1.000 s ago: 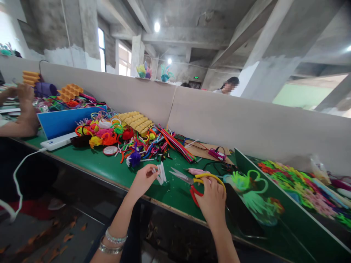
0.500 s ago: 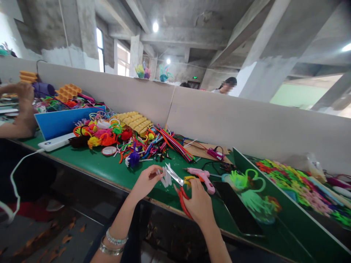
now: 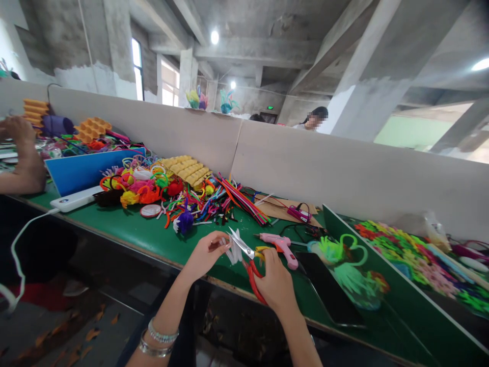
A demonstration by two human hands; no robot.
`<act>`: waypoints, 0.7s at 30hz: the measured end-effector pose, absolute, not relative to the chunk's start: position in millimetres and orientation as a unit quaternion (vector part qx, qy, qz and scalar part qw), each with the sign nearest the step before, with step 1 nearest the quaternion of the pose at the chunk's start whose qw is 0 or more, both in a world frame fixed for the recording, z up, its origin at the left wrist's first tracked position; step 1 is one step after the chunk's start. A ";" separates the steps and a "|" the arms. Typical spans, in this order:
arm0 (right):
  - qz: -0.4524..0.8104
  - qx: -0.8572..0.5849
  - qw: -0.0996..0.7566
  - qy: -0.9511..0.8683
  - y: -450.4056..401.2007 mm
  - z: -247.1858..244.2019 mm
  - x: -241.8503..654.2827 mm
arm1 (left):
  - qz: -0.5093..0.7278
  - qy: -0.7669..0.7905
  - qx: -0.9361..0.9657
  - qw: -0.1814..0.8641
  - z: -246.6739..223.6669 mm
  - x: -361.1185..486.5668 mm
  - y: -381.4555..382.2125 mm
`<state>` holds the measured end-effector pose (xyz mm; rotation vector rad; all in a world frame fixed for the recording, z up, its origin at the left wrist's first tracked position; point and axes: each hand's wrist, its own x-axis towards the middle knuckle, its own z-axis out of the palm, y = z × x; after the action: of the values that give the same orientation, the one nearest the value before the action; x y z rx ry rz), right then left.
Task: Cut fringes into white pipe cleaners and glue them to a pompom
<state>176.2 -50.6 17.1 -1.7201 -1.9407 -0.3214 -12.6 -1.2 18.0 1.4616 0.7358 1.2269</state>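
Note:
My left hand point(image 3: 208, 255) pinches several short white strips point(image 3: 234, 252), which hang below its fingertips near the table's front edge. To its right, my right hand point(image 3: 273, 278) grips scissors point(image 3: 246, 248) with red and yellow handles. The blades point up and left, parted slightly, beside and over the strips; whether they touch them I cannot tell. Just right of the scissors a pink glue gun point(image 3: 280, 245) lies on the green table point(image 3: 153, 238).
A black tablet point(image 3: 328, 290) and green fuzzy pieces point(image 3: 355, 283) lie at right by an upright green board point(image 3: 405, 285). Colourful pipe cleaners point(image 3: 244, 200) and yarn-like pieces pile up behind. A white power strip point(image 3: 76, 199) sits left, near another person's arm point(image 3: 28, 158).
The scissor blades have closed a little and sit slightly differently against the white strips. The whole view has shifted slightly.

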 end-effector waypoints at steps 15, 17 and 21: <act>-0.103 -0.637 0.261 -0.718 -51.0 15.8 176.1 | 0.513 0.309 0.602 0.528 20.8 -11.9 -4.7; -0.100 -0.638 0.260 -0.718 -51.7 17.3 175.4 | 0.513 0.313 0.602 0.526 20.9 -11.9 -4.7; -0.086 -0.639 0.263 -0.718 -52.8 20.1 174.2 | 0.515 0.311 0.603 0.523 19.5 -12.2 -3.6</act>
<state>174.2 -52.8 20.1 -1.7268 -1.9419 -0.2314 -12.2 -3.6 19.5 1.4448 0.7441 1.2339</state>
